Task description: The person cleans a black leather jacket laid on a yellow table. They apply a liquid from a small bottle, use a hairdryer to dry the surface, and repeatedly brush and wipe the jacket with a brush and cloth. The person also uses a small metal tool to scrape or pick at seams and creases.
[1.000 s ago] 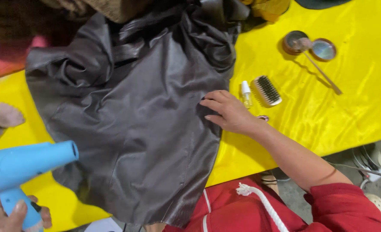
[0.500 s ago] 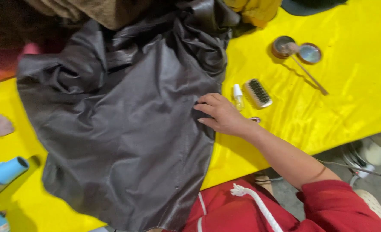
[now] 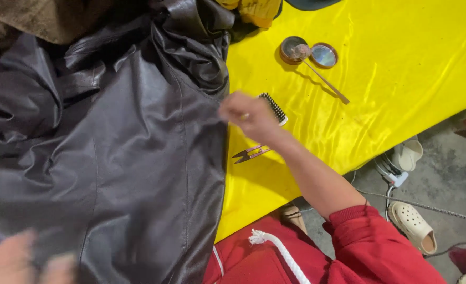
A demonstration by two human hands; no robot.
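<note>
A dark brown leather jacket [image 3: 117,158] lies spread over a yellow cloth-covered table [image 3: 401,63]. My right hand [image 3: 248,113] is blurred at the jacket's right edge, just left of a small bristle brush [image 3: 274,109]; its fingers are curled, and I cannot tell whether they hold anything. My left hand [image 3: 22,260] is a blur at the bottom left, over the jacket's lower part, with nothing visible in it. Small thread snips [image 3: 251,152] lie on the cloth just below my right wrist.
An open round tin [image 3: 292,50], its lid [image 3: 323,55] and a thin stick [image 3: 325,81] lie at the back. Brown fabric [image 3: 33,18] is piled at the top left. Pale shoes [image 3: 414,226] and cables lie on the floor at the right.
The view has swung right. The blue hair dryer is gone from sight and my left hand has come over the jacket. My right hand has lifted off the jacket edge, uncovering the snips.
</note>
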